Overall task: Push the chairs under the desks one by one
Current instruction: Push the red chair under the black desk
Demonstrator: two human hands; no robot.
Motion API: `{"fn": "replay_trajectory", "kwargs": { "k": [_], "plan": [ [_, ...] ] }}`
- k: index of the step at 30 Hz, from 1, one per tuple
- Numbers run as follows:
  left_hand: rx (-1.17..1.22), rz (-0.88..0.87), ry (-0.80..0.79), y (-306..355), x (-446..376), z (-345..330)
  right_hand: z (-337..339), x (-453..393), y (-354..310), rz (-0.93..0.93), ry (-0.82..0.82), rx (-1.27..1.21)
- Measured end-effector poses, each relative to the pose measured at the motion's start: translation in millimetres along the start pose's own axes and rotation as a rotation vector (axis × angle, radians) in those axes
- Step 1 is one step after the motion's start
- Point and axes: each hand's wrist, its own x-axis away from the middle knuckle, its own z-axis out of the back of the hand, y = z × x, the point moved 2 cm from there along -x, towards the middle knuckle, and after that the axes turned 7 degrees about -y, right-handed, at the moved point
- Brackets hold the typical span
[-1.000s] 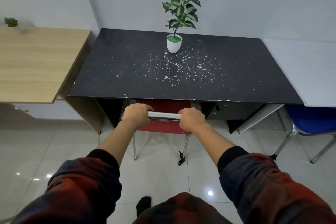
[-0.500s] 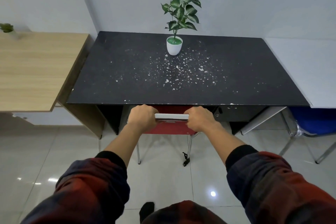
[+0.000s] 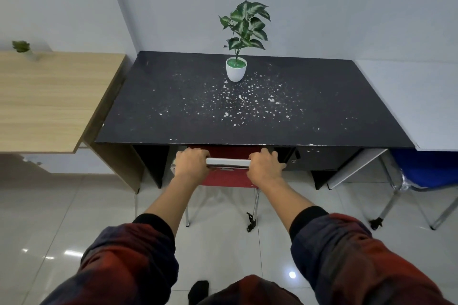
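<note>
Black laminate, flecked white where its surface has chipped, fills the centre of the frame: the black desk (image 3: 247, 111) under which the red chair (image 3: 226, 177) is being driven. Over the past second the chair has slid forward, so that its seat, partly in the open a moment ago, now lies almost wholly hidden beneath the desk's front edge, and only the red backrest and the two rear metal legs show in the lower middle of the frame. To the left stands a light wooden desk (image 3: 49, 96), with a small green plant (image 3: 21, 46) at its far corner; at the right edge a blue chair (image 3: 426, 168) sits partly under a white desk (image 3: 421, 96), its chrome legs out on the tiled floor (image 3: 49, 218). A potted plant (image 3: 236, 67) in a white pot stands at the back of the black desk. Both of the person's arms, in dark red-checked sleeves, reach up from the bottom of the frame. The left hand (image 3: 190, 163) and the right hand (image 3: 265, 164) each curl firmly round the pale top rail of the chair's back, one at either end, with a short bare length of rail between them. The chair looks close to fully home; a little more push would likely finish it, leaving the blue one as the probable next.
</note>
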Motion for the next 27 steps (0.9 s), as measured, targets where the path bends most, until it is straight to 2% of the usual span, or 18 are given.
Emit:
{"fn": "replay_trajectory", "kwargs": {
  "k": [6, 11, 17, 22, 24, 27],
  "plan": [
    [0.052, 0.042, -0.032, 4, 8, 6, 4, -3, 6, 0.075, -0.036, 0.003],
    [0.015, 0.044, 0.013, 12, 7, 5, 10, -8, 16, 0.107, -0.017, 0.004],
    [0.035, -0.038, -0.04, 8, 4, 5, 4, -4, 13, 0.034, -0.01, -0.018],
    [0.063, -0.038, -0.073, 6, 2, 8, 3, 7, 13, 0.054, 0.084, -0.113],
    [0.093, -0.038, -0.046, 7, 6, 5, 1, 14, 13, 0.015, 0.091, -0.178],
    [0.14, -0.041, 0.062, 7, 26, -13, -11, 31, 10, 0.01, 0.015, -0.193]
  ]
}}
